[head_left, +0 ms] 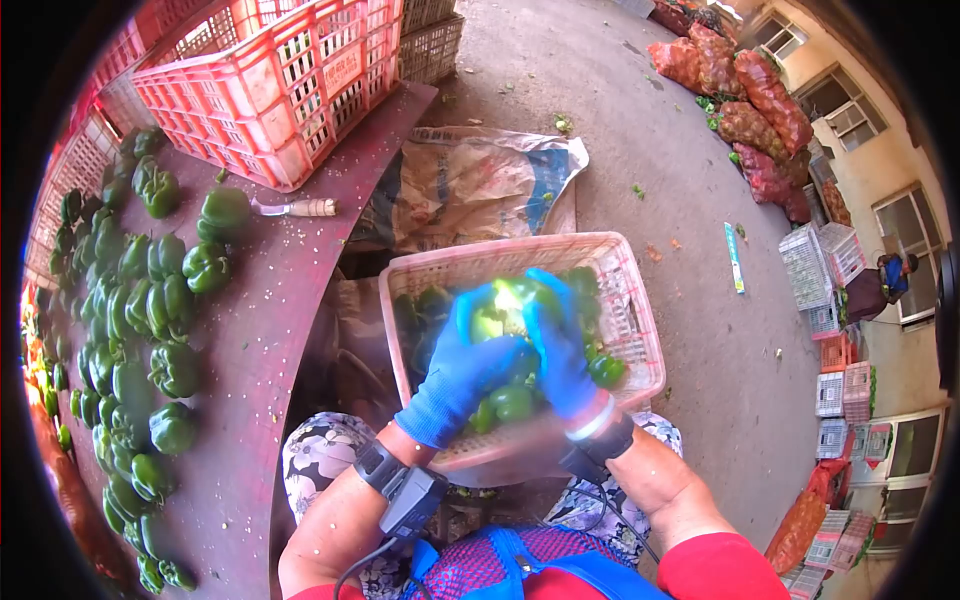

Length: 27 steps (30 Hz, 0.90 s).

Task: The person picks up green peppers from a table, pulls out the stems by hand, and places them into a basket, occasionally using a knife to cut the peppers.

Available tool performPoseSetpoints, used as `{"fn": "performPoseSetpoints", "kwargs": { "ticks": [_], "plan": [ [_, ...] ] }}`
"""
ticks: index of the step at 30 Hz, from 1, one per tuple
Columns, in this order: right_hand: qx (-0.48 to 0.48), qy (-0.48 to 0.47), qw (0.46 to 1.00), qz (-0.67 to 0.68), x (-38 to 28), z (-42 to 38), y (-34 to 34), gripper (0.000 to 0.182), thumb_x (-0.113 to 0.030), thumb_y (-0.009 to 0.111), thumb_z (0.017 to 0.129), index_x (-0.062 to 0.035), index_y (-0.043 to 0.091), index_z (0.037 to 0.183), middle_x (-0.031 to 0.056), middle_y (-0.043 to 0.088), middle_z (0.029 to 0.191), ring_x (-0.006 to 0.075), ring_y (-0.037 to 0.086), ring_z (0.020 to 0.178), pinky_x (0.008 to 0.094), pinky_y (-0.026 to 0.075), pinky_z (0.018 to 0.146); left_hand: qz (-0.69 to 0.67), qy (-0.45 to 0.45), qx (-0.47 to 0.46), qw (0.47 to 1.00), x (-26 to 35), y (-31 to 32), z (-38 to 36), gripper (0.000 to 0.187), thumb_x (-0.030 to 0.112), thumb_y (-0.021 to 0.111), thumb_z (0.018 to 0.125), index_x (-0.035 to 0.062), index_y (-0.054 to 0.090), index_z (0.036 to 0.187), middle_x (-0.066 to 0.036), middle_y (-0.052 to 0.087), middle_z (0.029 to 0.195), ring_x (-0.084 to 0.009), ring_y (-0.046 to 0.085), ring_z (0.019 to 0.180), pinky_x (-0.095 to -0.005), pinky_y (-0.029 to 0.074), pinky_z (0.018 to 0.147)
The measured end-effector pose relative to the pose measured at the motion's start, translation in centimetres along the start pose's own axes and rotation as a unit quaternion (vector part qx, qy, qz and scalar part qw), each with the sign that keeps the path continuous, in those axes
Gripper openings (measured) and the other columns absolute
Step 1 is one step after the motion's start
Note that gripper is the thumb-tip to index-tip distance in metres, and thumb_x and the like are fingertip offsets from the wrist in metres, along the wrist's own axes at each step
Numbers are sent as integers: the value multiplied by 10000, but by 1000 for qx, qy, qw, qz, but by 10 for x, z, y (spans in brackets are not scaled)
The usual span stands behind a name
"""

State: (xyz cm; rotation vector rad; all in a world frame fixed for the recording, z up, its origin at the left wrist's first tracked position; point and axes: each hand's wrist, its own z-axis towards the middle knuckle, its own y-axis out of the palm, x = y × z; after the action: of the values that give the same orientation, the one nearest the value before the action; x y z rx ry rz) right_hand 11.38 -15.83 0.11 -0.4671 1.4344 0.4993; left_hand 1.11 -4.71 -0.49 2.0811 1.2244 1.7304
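Observation:
Both my hands wear blue gloves and are raised over a pink plastic crate point(645, 335) in front of my lap. My left hand point(462, 368) and my right hand point(562, 358) grip a green bell pepper point(508, 300) between them. Pale inner flesh shows where it is broken open; motion and glare blur its edges. Below, green bell peppers point(513, 402) lie in the crate. On the table point(265, 320) to my left, many more peppers point(175, 370) are spread. A knife point(310, 208) with a wooden handle lies there, its blade beside one pepper.
A large pink crate point(300, 95) stands on the table's far end. Beyond my crate lies a crumpled sack point(460, 190) on the ground. Full red mesh sacks point(740, 90) and stacked crates point(808, 265) line the right wall, where another person point(875, 290) is.

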Motion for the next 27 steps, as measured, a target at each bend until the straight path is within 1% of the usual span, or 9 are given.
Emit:
{"fn": "performPoseSetpoints", "kwargs": {
  "ticks": [4,7,11,13,15,18,22,25,27],
  "plan": [
    [56,104,977,175,22,25,2,407,-383,585,1018,-80,583,1290,69,637,1171,190,621,1060,350,519,937,119,71,17,990,13,12,10,657,-1,706,788,55,475,1400,-90,581,1235,-172,618,1078,-283,518,924],
    [-9,233,829,508,37,55,-26,558,-591,458,1007,-96,663,1166,103,702,1083,281,679,978,442,558,895,354,269,-72,893,1,14,13,748,97,774,735,48,469,1417,-120,572,1287,-225,560,1191,-368,470,1035],
    [8,188,865,465,38,55,-34,590,-645,462,971,-121,647,1169,107,681,1096,329,664,957,504,569,822,111,73,-101,986,24,6,8,826,-19,749,703,35,432,1464,-132,570,1363,-222,536,1278,-356,386,1130],
    [89,251,813,517,63,70,-74,597,-704,517,910,-180,629,1172,82,670,1097,335,635,993,506,572,776,-14,7,-154,988,25,-6,0,811,113,803,742,59,444,1467,-148,577,1378,-243,545,1286,-366,382,1140],
    [168,252,818,489,32,73,-90,611,-723,538,887,-184,629,1159,67,667,1111,336,622,1030,519,572,781,130,-43,-136,981,36,-5,-2,776,188,807,784,61,454,1463,-160,566,1389,-268,570,1262,-377,428,1102],
    [75,228,878,415,18,61,-79,628,-661,503,952,-134,613,1275,78,658,1236,311,632,1100,542,565,851,659,239,6,713,-20,-37,23,703,209,783,848,52,460,1452,-159,576,1360,-242,604,1192,-357,498,1008],
    [-41,143,933,327,40,30,-50,502,-440,540,1024,-41,578,1327,129,638,1268,236,629,1145,386,507,1001,415,173,-46,892,-11,-7,32,551,219,729,926,18,498,1384,-85,617,1177,-133,609,1045,-306,534,890],
    [-111,-9,993,38,3,11,-43,460,-370,552,1034,-20,554,1331,115,622,1259,207,615,1147,350,482,1018,344,0,-72,936,-4,2,30,545,302,760,883,13,559,1300,-114,666,1083,-195,642,959,-343,530,866],
    [-144,8,988,54,-3,12,-49,473,-380,572,1027,-41,543,1356,107,625,1239,204,608,1156,350,482,1016,235,-59,-121,963,0,10,26,345,236,729,927,46,621,1195,0,667,937,-93,613,767,-278,523,659]
  ]
}}
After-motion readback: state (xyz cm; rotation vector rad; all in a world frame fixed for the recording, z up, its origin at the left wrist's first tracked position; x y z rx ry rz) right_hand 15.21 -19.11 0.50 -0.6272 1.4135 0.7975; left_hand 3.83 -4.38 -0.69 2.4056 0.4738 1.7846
